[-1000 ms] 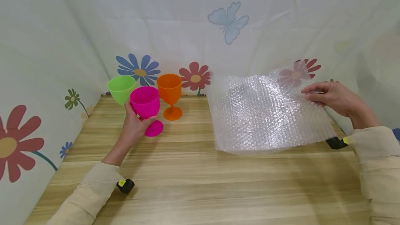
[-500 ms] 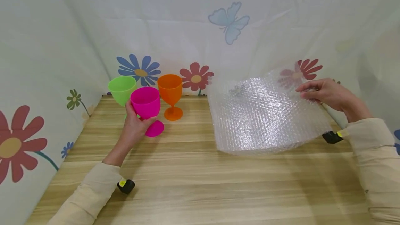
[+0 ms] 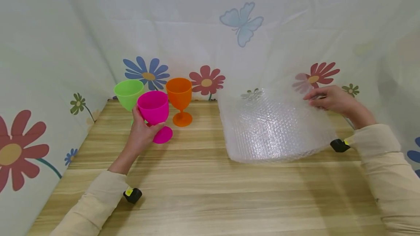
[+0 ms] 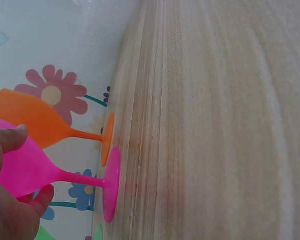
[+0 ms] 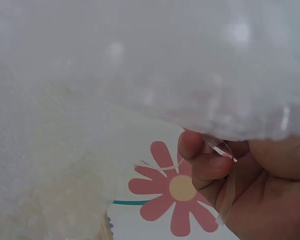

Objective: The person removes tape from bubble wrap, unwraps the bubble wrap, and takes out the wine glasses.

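My left hand [image 3: 142, 133] grips a pink goblet [image 3: 153, 105] around its bowl, thumb on the near side; its foot is at the table surface in the left wrist view. Behind it stand a green goblet [image 3: 128, 92], partly hidden, and an orange goblet [image 3: 179, 94] on its right. On the right, my right hand [image 3: 334, 101] pinches the upper right part of a clear bubble wrap sheet [image 3: 272, 126]. In the right wrist view the thumb and fingers hold the plastic's edge [image 5: 222, 150], and the wrap covers much of that picture.
A wood-grain table [image 3: 210, 196] spreads out in front. A white cloth [image 3: 183, 28] printed with flowers and a butterfly hangs behind and at the sides. A black wrist camera [image 3: 132, 195] sits below each sleeve.
My right hand has moved left and slightly inward, bringing the right edge of the bubble wrap along with it. The left hand and the goblets stay in place.
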The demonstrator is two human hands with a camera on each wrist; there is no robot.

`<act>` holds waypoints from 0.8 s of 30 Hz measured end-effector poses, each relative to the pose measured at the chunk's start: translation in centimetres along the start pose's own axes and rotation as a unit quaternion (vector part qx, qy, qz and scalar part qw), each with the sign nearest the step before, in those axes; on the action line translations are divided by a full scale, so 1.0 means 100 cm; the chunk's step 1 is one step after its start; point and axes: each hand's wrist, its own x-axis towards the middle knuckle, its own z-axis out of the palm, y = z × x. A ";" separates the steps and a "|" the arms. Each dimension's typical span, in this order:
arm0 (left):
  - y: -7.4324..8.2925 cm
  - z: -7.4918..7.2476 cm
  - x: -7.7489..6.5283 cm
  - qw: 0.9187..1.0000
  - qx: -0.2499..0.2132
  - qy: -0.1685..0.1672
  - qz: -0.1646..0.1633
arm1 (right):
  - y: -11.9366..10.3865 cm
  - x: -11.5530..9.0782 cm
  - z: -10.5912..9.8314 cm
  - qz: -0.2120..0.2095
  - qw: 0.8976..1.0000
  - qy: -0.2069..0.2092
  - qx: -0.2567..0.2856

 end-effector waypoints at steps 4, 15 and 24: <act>-0.001 0.000 0.000 1.000 -0.007 -0.002 -0.001 | -0.001 0.002 0.005 0.007 1.000 -0.008 0.014; 0.001 0.000 -0.001 1.000 -0.006 0.001 0.004 | 0.007 0.006 0.021 0.012 0.999 -0.025 0.026; 0.001 0.000 0.000 1.000 -0.005 0.003 0.002 | 0.006 0.009 0.029 0.008 0.998 -0.046 -0.039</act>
